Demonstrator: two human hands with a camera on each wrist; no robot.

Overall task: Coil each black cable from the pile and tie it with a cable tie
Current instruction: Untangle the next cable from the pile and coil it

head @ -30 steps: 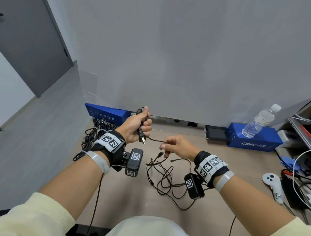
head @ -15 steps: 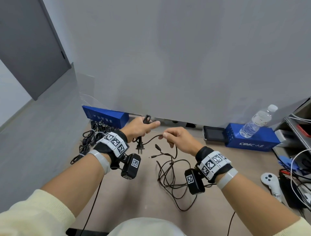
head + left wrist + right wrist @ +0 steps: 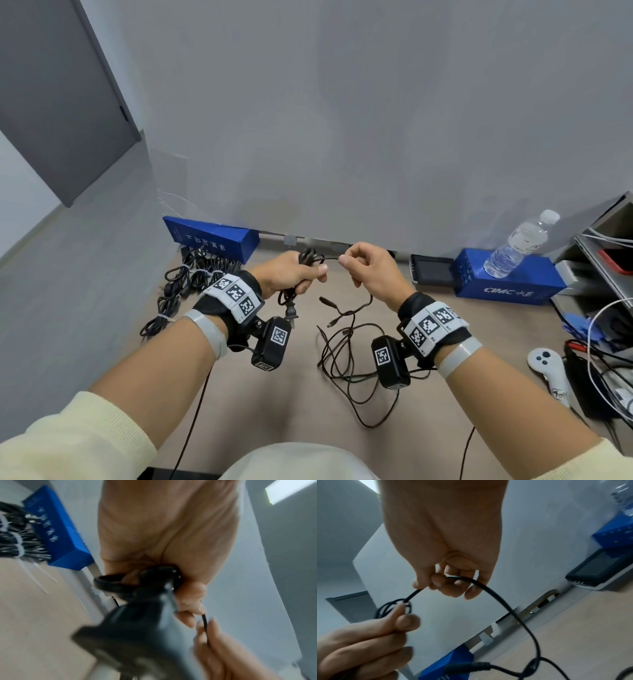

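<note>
Lying at the table's far-left corner: tied cable bundles [image 3: 191, 284], black, cinched with white ties, just in front of a long blue box [image 3: 212, 240] set against the wall. Holding above the table's middle: left hand [image 3: 287, 274], fingers curling round a few loops of the black cable [image 3: 342, 346], thumb pressing on top; plug [image 3: 291, 313] dangling below the fist. Running taut from those loops to the right hand [image 3: 373, 270]: a short span of the same cable, being pinched between thumb and forefinger, other fingers curling loosely. Trailing down from the right hand to a loose tangle on the table's centre, connector ends lying free. Sitting at the far-right edge against the wall: small dark screen device [image 3: 433, 274], second blue box [image 3: 507, 284], water bottle [image 3: 520, 243] resting on it. Lying near the right edge: white controller [image 3: 548, 370] beside assorted wires.
</note>
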